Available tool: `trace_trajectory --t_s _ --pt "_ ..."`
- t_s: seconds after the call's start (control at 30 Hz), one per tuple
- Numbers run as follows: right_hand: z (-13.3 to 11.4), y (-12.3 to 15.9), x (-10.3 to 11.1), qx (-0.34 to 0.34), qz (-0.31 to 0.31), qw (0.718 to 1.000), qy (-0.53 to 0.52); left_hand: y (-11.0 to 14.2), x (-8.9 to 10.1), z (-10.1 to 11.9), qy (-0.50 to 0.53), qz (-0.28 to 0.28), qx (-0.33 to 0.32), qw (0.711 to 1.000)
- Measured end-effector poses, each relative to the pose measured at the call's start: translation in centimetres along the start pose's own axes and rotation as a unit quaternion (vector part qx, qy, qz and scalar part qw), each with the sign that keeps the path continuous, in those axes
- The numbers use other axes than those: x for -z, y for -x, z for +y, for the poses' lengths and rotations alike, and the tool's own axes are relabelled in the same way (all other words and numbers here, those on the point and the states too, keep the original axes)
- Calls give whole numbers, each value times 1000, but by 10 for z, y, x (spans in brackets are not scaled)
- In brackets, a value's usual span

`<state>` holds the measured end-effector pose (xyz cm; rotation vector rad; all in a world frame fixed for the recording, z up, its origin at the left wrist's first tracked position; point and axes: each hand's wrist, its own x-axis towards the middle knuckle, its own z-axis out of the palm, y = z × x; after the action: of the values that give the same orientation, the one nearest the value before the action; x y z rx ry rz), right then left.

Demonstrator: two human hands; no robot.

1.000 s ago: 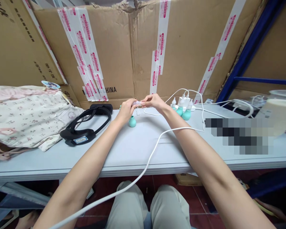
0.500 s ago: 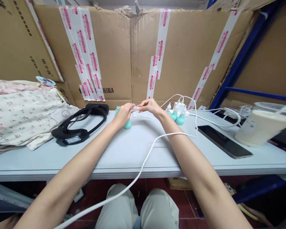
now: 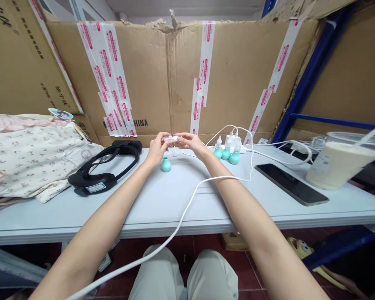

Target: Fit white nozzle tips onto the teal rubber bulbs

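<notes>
Above the middle of the table, my left hand (image 3: 158,148) and my right hand (image 3: 190,142) meet around a small clear plastic piece (image 3: 171,138). Fingers of both hands pinch it from either side; its exact shape is partly covered by them. Just beneath, a small clear tube-like part (image 3: 174,151) shows on or over the white surface. A teal squeeze bulb (image 3: 166,164) with an open neck stands below my left hand. To the right of my right hand are several teal bulbs fitted with clear nozzle tips (image 3: 226,153).
A white cable (image 3: 192,196) crosses in front of my right forearm. Left on the table (image 3: 175,196) lie a black headset (image 3: 93,185) and a floral bag (image 3: 28,154). A phone (image 3: 292,183) and a drink cup (image 3: 334,166) stand right; cardboard (image 3: 150,79) walls the back.
Both hands still hold the clear piece, which now lies more level between the fingers. My left hand has shifted slightly, uncovering the open neck of the teal bulb. The view has tilted a little.
</notes>
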<state>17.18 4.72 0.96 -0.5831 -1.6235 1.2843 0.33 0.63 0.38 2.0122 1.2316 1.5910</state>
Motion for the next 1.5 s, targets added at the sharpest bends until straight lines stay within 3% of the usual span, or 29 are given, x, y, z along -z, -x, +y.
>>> trace_trajectory --t_s 0.23,0.33,0.6,0.77,1.03,1.27,1.5 --pt "3 -5 -5 -6 76 997 -1 4 -7 3 10 7 8 1000" --pt "0 -7 -10 9 95 995 -19 4 -10 3 8 40 12 999" --pt "-3 -2 -17 -41 84 992 -84 8 -20 13 -61 119 17 991" --pt "-1 1 -14 -80 69 991 -81 10 -20 10 -98 97 -2 990" --pt "-6 2 -5 -72 32 995 -57 2 -13 6 -99 60 -34 993" --pt "-4 -2 -3 -65 49 996 -33 3 -11 5 -89 51 -22 994" --pt "1 -3 4 -59 21 997 -36 4 -10 1 -125 26 -23 992"
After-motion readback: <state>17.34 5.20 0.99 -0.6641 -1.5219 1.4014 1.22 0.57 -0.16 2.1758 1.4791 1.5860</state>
